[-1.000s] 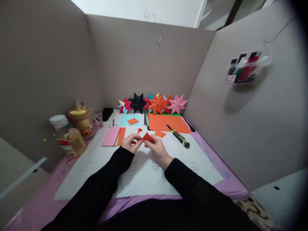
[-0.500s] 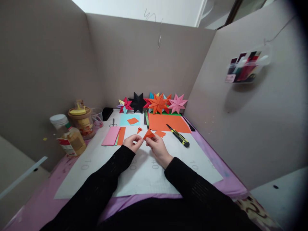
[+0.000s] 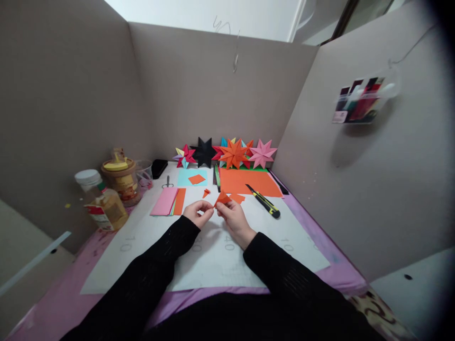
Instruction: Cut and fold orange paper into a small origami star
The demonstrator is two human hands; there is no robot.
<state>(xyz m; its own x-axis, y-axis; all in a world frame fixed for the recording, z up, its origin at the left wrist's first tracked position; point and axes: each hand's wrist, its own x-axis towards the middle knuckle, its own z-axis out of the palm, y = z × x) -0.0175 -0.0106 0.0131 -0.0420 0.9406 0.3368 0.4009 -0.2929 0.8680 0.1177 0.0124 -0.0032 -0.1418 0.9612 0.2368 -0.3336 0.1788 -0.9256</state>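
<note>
Both hands meet above the middle of a white cutting mat [image 3: 277,237]. My right hand [image 3: 234,220] pinches a small folded orange paper piece [image 3: 222,198] by its lower corner. My left hand [image 3: 199,212] is curled beside it, its fingertips closed close to the paper's left tip; whether they touch it I cannot tell. Two more small orange pieces [image 3: 236,197] [image 3: 206,192] lie on the mat just beyond the hands. Both arms wear black sleeves.
Paper stars [image 3: 232,152] lean along the back wall. A large orange sheet [image 3: 249,182] and a yellow-black utility knife [image 3: 265,202] lie right of the hands. A pink and orange paper stack [image 3: 167,201], scissors [image 3: 167,182], a blue sheet [image 3: 192,177] and jars [image 3: 119,177] [image 3: 101,201] stand left.
The orange piece has been lifted and turned from lying flat between both hands to standing up in my right hand. My left hand has drawn slightly away from it.
</note>
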